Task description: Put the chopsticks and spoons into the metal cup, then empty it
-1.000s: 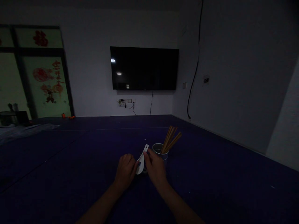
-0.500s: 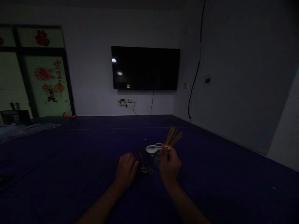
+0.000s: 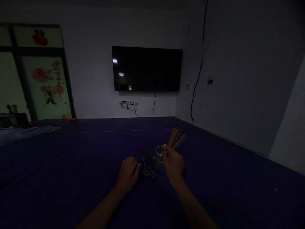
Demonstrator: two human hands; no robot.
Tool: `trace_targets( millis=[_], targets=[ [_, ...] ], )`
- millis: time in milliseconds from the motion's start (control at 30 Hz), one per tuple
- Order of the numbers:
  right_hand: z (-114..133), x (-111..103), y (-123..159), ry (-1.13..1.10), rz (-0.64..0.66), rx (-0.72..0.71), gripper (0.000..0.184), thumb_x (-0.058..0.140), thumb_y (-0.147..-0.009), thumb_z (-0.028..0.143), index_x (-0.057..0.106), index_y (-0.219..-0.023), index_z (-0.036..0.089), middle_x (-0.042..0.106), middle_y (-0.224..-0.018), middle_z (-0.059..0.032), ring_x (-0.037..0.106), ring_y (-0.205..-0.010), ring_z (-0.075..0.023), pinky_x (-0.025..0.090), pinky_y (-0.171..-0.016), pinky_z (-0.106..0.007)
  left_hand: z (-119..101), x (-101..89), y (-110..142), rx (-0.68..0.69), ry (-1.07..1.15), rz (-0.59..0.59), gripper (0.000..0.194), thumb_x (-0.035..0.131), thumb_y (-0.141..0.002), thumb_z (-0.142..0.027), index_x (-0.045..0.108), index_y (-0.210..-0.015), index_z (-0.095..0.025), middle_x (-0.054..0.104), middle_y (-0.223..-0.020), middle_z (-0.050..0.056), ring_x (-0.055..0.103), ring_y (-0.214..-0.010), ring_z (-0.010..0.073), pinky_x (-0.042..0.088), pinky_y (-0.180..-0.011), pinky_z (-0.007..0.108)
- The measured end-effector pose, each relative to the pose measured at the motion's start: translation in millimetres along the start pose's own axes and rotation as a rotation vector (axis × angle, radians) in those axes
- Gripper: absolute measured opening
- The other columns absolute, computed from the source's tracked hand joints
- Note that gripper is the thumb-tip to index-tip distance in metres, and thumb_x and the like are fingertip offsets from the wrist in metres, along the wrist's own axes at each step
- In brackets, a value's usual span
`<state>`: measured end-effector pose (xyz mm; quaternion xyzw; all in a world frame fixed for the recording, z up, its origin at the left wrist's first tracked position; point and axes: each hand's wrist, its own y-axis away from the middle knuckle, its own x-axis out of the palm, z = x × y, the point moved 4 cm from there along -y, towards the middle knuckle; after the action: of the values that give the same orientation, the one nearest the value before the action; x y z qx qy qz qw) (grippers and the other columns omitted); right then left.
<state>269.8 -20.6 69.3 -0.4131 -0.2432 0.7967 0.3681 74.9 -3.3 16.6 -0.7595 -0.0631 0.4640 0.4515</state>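
A small metal cup stands on the dark blue mat with several wooden chopsticks leaning out of it. My right hand is over the cup's right rim, fingers pinched on the end of a white spoon, whose bowl is down inside the cup and mostly hidden. Two metal spoons lie on the mat just left of the cup. My left hand rests on the mat beside those spoons, fingers loosely curled, holding nothing that I can see.
A black television hangs on the far white wall above a socket strip. Glass doors with red paper decorations are at the left. A black cable runs down the right wall. Crumpled plastic lies at the far left.
My right hand lifted the white spoon away from my left hand, carried it right over the cup, and lowered it in. My left hand stayed on the mat.
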Motion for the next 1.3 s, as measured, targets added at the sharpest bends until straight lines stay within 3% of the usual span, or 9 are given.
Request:
trace_targets(
  millis=[333,700,1067,1300],
  targets=[
    [0.4,1.1,-1.1,0.119,0.187,0.147,0.027,0.049,-0.084,0.039,0.072,-0.091,0.027,0.070,-0.076,-0.0040,0.063,-0.070,-0.0167,0.033,-0.053,-0.023,1.0,3.2,0.9,0.003,-0.004,0.010,0.030,0.034,-0.091,-0.031,0.056,-0.076,-0.018,0.058,-0.081,0.005,0.052,-0.078,0.0165,0.038,-0.069,0.031],
    [-0.6,3.3,2.9,0.197,0.224,0.073,0.030,0.048,-0.084,0.040,0.071,-0.096,0.025,0.071,-0.076,-0.0078,0.065,-0.071,-0.0166,0.041,-0.062,-0.022,1.7,5.8,1.1,-0.008,-0.011,0.054,0.031,0.035,-0.091,-0.032,0.057,-0.075,-0.018,0.058,-0.079,0.005,0.053,-0.077,0.0168,0.038,-0.067,0.031],
    [6.8,0.0,1.4,0.203,0.255,0.099,0.037,0.045,-0.084,0.050,0.073,-0.081,0.026,0.069,-0.068,-0.0083,0.066,-0.065,-0.0201,0.036,-0.051,-0.026,2.3,5.1,1.0,-0.036,0.009,0.097,0.032,0.034,-0.090,-0.035,0.056,-0.072,-0.019,0.059,-0.080,0.005,0.054,-0.079,0.0175,0.039,-0.068,0.031],
    [8.5,-2.7,1.2,0.175,0.278,0.114,0.039,0.044,-0.083,0.054,0.073,-0.085,0.028,0.070,-0.071,-0.0079,0.065,-0.067,-0.0202,0.036,-0.053,-0.025,-0.3,5.4,0.7,-0.044,0.006,0.140,0.033,0.034,-0.091,-0.035,0.059,-0.076,-0.019,0.060,-0.082,0.006,0.054,-0.080,0.0177,0.039,-0.071,0.032]
  ],
)
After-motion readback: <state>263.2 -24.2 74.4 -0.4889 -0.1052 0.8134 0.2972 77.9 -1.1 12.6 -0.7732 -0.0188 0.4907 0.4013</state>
